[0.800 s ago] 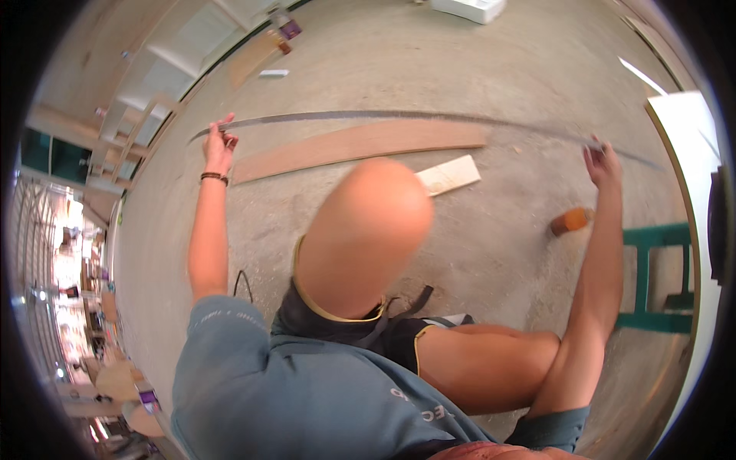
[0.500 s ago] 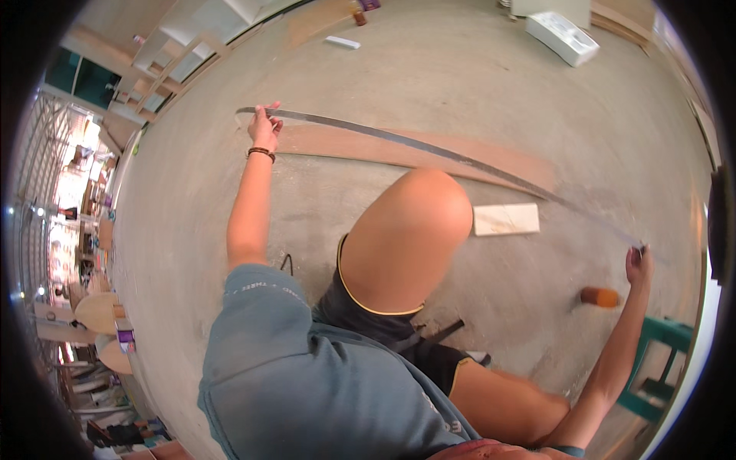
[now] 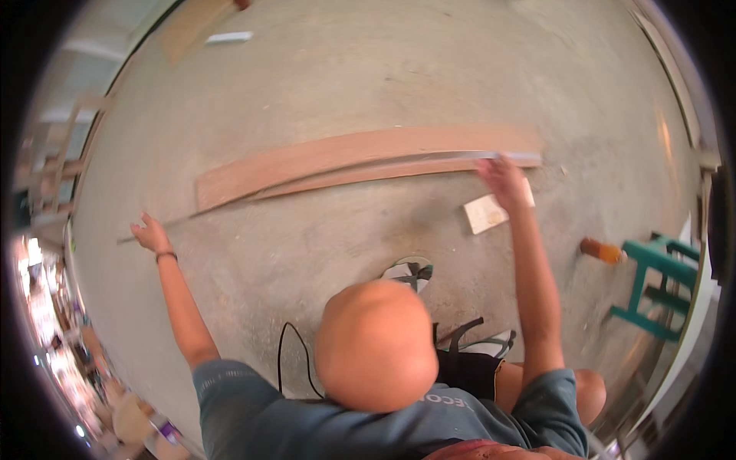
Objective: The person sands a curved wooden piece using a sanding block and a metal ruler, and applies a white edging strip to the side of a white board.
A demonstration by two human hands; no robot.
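Note:
A long, thin, dark metal strip [image 3: 330,170] stretches between my two hands. My left hand [image 3: 153,234] is closed on it near its left end, out beyond the plank, with a short tail sticking out past the fingers. My right hand [image 3: 504,184], smeared by motion, grips the strip near its right end. The strip's right part lies over the near edge of a long reddish-brown wooden plank [image 3: 307,157] on the floor. Whether the strip touches the plank I cannot tell. A pale rectangular block [image 3: 485,214] sits partly hidden behind my right wrist.
To the right, an amber bottle [image 3: 602,251] lies beside a green stool [image 3: 663,280]. A black cord [image 3: 281,356] loops by my bent knee [image 3: 376,345]. My sandalled foot [image 3: 410,271] shows ahead of the knee. A white bar [image 3: 229,37] lies far left on the concrete floor [image 3: 429,77].
The strip has come down toward the plank. My left hand has moved left and nearer; my right hand has swung left and farther out, over the plank's right end. The view has shifted.

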